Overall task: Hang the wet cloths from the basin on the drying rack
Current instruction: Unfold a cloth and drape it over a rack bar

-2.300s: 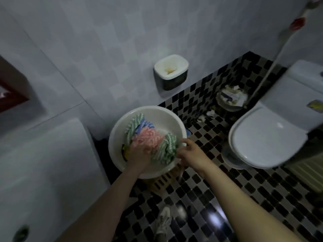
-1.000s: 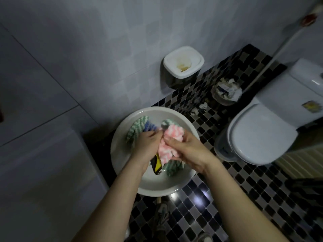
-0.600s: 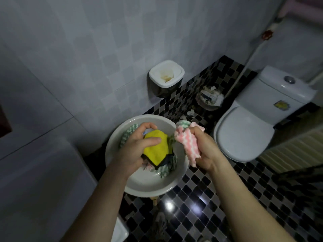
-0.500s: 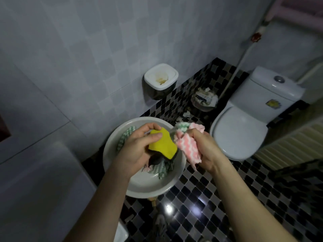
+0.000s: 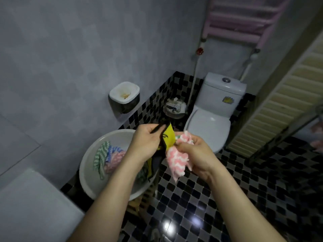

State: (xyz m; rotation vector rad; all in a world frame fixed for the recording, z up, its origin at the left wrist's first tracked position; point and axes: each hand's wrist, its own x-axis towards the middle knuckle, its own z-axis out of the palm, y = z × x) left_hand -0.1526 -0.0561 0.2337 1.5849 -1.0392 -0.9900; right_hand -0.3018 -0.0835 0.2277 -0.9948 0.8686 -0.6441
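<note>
Raised since half a second ago, both held cloths now hang over the right rim of the basin (image 5: pixel 87 175). Striped cloths (image 5: pixel 104 154) lie inside it; a wall box (image 5: pixel 124 96) hangs beyond. The left hand (image 5: pixel 145 144) grips the yellow-and-black cloth (image 5: pixel 170 137); the right hand (image 5: pixel 197 154) clutches the pink-and-white cloth (image 5: pixel 176 163). Further right are the toilet (image 5: pixel 209 130) and checkered floor (image 5: pixel 244 189), with the pink drying rack (image 5: pixel 236 23) high on the wall.
</note>
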